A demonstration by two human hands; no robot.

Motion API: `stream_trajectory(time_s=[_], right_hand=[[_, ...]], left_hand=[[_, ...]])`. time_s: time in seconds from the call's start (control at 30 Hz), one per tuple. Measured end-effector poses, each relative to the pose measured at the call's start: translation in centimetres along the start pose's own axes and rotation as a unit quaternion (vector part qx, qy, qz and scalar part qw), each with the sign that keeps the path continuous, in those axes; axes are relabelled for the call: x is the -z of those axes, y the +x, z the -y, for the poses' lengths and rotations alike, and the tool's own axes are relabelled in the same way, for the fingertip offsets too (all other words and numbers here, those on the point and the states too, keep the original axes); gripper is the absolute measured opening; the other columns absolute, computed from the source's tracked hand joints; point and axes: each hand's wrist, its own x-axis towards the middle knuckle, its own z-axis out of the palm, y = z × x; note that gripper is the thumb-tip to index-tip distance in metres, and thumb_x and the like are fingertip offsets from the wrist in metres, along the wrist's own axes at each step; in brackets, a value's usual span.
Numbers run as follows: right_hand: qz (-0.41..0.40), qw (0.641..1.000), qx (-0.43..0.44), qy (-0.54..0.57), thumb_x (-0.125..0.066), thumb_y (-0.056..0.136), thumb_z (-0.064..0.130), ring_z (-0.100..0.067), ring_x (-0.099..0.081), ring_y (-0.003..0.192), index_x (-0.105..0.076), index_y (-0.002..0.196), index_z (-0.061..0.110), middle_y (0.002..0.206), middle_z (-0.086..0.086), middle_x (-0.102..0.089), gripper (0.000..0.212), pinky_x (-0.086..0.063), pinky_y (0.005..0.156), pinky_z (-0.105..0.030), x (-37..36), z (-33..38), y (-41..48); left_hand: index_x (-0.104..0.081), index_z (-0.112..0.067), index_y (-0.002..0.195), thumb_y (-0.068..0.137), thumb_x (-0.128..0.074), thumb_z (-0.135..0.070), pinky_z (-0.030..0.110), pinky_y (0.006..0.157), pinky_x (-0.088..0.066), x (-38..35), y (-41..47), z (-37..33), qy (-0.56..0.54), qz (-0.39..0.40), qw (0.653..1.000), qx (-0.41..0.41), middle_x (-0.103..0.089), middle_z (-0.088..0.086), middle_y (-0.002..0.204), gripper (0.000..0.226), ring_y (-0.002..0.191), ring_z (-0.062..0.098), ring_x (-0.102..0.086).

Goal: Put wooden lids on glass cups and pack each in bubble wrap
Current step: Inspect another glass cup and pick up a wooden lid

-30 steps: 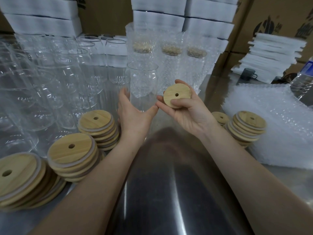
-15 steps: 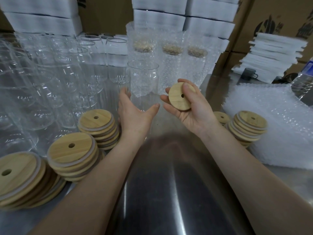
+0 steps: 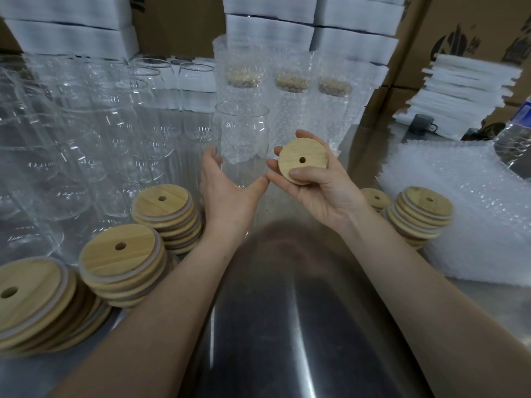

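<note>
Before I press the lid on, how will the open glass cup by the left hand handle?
The glass cup looks thin-walled, so probably fragile if the wooden lid is forced on. Tall, narrow: may tip unless the left hand steadies it. Smooth glass, likely slippery.

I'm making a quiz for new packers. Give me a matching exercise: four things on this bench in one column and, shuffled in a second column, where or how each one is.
Things
1. round wooden lid with a centre hole
2. clear glass cup at centre
3. dark grey mug
4. white pile of bubble wrap sheets

Places or states
A. far back right, by the stacked white foam sheets
B. held by the left hand, no lid on
C. lying at the right, beside a stack of wooden lids
D. gripped in the right hand

Pairs: 1-D, 2-B, 3-A, 4-C.
</note>
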Motion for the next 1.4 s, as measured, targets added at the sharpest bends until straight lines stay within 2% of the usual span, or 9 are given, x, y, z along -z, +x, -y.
stream_trajectory(time_s=[0.07, 0.17, 0.27, 0.63, 0.9, 1.03, 1.2, 1.33, 1.4], right_hand=[[0.011, 1.000, -0.006, 0.027, -0.036, 0.087, -0.022, -0.040, -0.064, 0.101, -0.056, 0.123, 0.012, 0.111, -0.026, -0.061, 0.053, -0.058, 0.084, -0.051, 0.1, 0.0, 0.1], [0.016, 0.997, -0.025, 0.072, -0.050, 0.093, 0.017, -0.045, -0.059, 0.111, -0.060, 0.121, 0.014, 0.120, -0.028, -0.061, 0.030, -0.053, 0.093, -0.055, 0.2, 0.3, 0.3], [0.041, 0.991, -0.040, 0.121, -0.038, 0.098, 0.039, -0.048, -0.056, 0.120, -0.062, 0.125, 0.014, 0.132, -0.031, -0.057, 0.043, -0.047, 0.099, -0.059, 1.2, 0.4, 0.4], [0.069, 0.978, -0.020, 0.197, -0.033, 0.088, 0.023, -0.055, -0.051, 0.123, -0.059, 0.131, 0.008, 0.136, -0.036, -0.051, 0.052, -0.040, 0.104, -0.062, 1.5, 0.4, 0.4], [-0.001, 0.989, -0.014, 0.150, -0.056, 0.084, 0.021, -0.041, -0.057, 0.111, -0.056, 0.124, 0.006, 0.122, -0.025, -0.047, 0.043, -0.049, 0.097, -0.056, 0.5, 0.9, 0.3], [-0.053, 0.987, -0.019, 0.150, -0.069, 0.081, 0.025, -0.034, -0.061, 0.103, -0.058, 0.105, 0.005, 0.113, -0.020, -0.050, 0.033, -0.059, 0.082, -0.052, 0.3, 0.9, 0.3], [-0.112, 0.993, -0.001, 0.041, -0.067, 0.079, 0.041, -0.029, -0.073, 0.082, -0.047, 0.136, -0.001, 0.107, -0.016, -0.065, 0.073, -0.060, 0.057, -0.032, 0.7, 0.7, 0.4], [-0.138, 0.990, 0.029, 0.019, -0.057, 0.097, 0.034, -0.028, -0.074, 0.080, -0.055, 0.114, 0.007, 0.089, -0.014, -0.073, 0.033, -0.058, 0.053, -0.028, 1.0, 0.6, 0.5], [-0.152, 0.988, 0.036, 0.008, -0.058, 0.098, 0.032, -0.027, -0.074, 0.078, -0.057, 0.110, 0.010, 0.087, -0.012, -0.073, 0.026, -0.057, 0.051, -0.026, 1.0, 0.5, 0.4]], left_hand=[[-0.026, -0.017, 0.147, 0.076, -0.083, -0.032, 0.047, 0.116, -0.029, 0.0, 0.0, 0.0, 0.000, -0.002, 1.000, 0.000, -0.038, 0.005, 0.149, 0.093, 0.140, 0.018, -0.034], [-0.026, -0.017, 0.147, 0.076, -0.083, -0.032, 0.048, 0.116, -0.029, -0.1, 0.1, 0.0, 0.003, -0.003, 1.000, 0.000, -0.038, 0.006, 0.149, 0.092, 0.140, 0.019, -0.034], [-0.026, -0.016, 0.148, 0.076, -0.083, -0.032, 0.048, 0.116, -0.029, 0.0, 0.1, 0.0, 0.005, -0.004, 1.000, -0.001, -0.038, 0.005, 0.149, 0.093, 0.140, 0.018, -0.034], [-0.026, -0.017, 0.147, 0.076, -0.083, -0.029, 0.047, 0.116, -0.029, 0.0, 0.1, -0.1, 0.007, -0.004, 1.000, 0.002, -0.038, 0.004, 0.148, 0.092, 0.139, 0.018, -0.036], [-0.027, -0.018, 0.147, 0.075, -0.084, -0.029, 0.048, 0.115, -0.031, 0.0, 0.1, 0.0, 0.003, -0.003, 1.000, 0.006, -0.040, 0.004, 0.146, 0.092, 0.138, 0.019, -0.037], [-0.028, -0.017, 0.146, 0.075, -0.084, -0.029, 0.048, 0.115, -0.031, -0.1, 0.1, 0.0, 0.006, -0.005, 1.000, 0.003, -0.041, 0.004, 0.145, 0.091, 0.137, 0.019, -0.038], [-0.027, -0.018, 0.147, 0.075, -0.084, -0.030, 0.048, 0.114, -0.033, 0.0, 0.1, 0.0, 0.013, -0.001, 1.000, 0.002, -0.041, 0.005, 0.146, 0.092, 0.137, 0.020, -0.039], [-0.026, -0.018, 0.148, 0.075, -0.083, -0.030, 0.048, 0.114, -0.033, 0.0, 0.2, 0.0, 0.010, 0.001, 1.000, 0.003, -0.041, 0.005, 0.146, 0.093, 0.137, 0.019, -0.039], [-0.026, -0.018, 0.148, 0.076, -0.083, -0.030, 0.048, 0.114, -0.033, 0.0, 0.1, 0.0, 0.009, 0.003, 1.000, 0.004, -0.041, 0.005, 0.146, 0.093, 0.137, 0.019, -0.039]])
